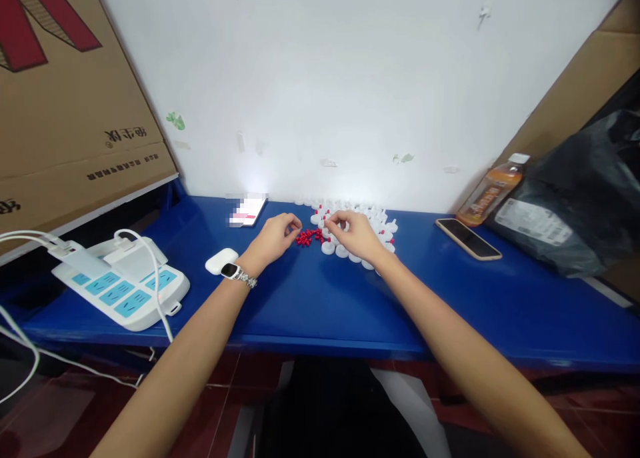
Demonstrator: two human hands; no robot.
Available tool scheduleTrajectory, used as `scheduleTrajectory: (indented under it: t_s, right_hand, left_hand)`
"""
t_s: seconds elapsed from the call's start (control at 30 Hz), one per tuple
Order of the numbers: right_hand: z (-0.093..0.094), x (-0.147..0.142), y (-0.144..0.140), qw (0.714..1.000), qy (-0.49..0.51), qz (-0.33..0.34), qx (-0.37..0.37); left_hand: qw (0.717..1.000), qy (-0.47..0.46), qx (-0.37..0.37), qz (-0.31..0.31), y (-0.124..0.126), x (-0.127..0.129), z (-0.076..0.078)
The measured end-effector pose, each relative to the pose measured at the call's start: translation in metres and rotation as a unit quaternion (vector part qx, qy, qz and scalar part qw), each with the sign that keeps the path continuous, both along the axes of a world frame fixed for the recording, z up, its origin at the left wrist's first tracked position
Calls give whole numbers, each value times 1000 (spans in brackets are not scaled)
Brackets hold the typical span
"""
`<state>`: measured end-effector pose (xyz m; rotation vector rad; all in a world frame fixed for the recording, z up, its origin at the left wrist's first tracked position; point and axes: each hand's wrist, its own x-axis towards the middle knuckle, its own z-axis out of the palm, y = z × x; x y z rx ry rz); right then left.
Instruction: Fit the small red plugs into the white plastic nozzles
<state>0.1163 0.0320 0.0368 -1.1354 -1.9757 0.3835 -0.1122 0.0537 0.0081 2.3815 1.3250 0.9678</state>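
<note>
A heap of small white plastic caps [373, 219] lies at the back of the blue table [320, 298], against the white wall. Beside it on the left sits a cluster of tiny red pieces [309, 237]. My left hand [276, 238], with a watch on its wrist, rests just left of the red pieces, fingertips pinched together over them. My right hand [355, 233] lies on the white caps, fingers curled around a small white cap. Whether the left fingers hold a red piece is too small to tell.
A white power strip [125, 285] with plugged cables sits at the left, a white earbud case [221, 261] near my left wrist. A phone [468, 239], an orange drink bottle [491, 189] and a black bag [575, 198] are on the right. A cardboard box [65, 105] leans at left.
</note>
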Motion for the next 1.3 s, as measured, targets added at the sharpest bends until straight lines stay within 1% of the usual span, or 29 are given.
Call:
scheduleTrajectory:
  t_s: [0.1,0.2,0.3,0.4,0.47,0.57,0.7,0.83,0.93,1.03,1.1,1.13,1.2,1.23,1.3]
  right_hand:
    - [8,-9,12,1000,-13,19,13]
    - [16,-22,45,995,-96,16,11]
    - [18,-38,88,976,-215,-33,-23]
    - [18,-58,123,945,-318,-68,-29]
    - [18,-72,138,937,-338,-84,-37]
    - [18,-86,154,931,-344,-108,-54]
    - [12,-93,166,928,-344,-124,-75]
    - [5,-94,168,931,-337,-123,-67]
    - [4,-93,164,937,-327,-115,-53]
    - [7,-90,152,944,-310,-105,-43]
    - [11,-83,137,955,-280,-95,-26]
    - [12,-78,127,962,-256,-88,-16]
    - [12,-66,102,990,-133,-51,5]
    - [12,-59,89,997,-70,-28,1]
    - [9,-46,63,998,35,25,-40]
  left_hand:
    - [1000,-11,-22,13,5,-3,-5]
    - [998,-1,-53,19,9,-1,-10]
    - [998,3,-49,42,11,1,-13]
    - [998,2,-28,58,9,2,-13]
    - [998,-1,-26,58,8,2,-12]
    - [998,-3,-29,56,6,-1,-11]
    - [998,3,-40,52,7,-4,-11]
    - [997,7,-43,55,8,-3,-11]
    - [998,6,-38,57,8,-3,-11]
    - [998,5,-34,61,6,-3,-10]
    - [997,-7,-15,79,4,-3,-8]
    - [996,-17,3,90,2,-2,-7]
    - [993,-40,48,103,-1,0,-4]
    - [992,-48,66,98,-2,1,-3]
    - [994,-50,79,58,-5,5,0]
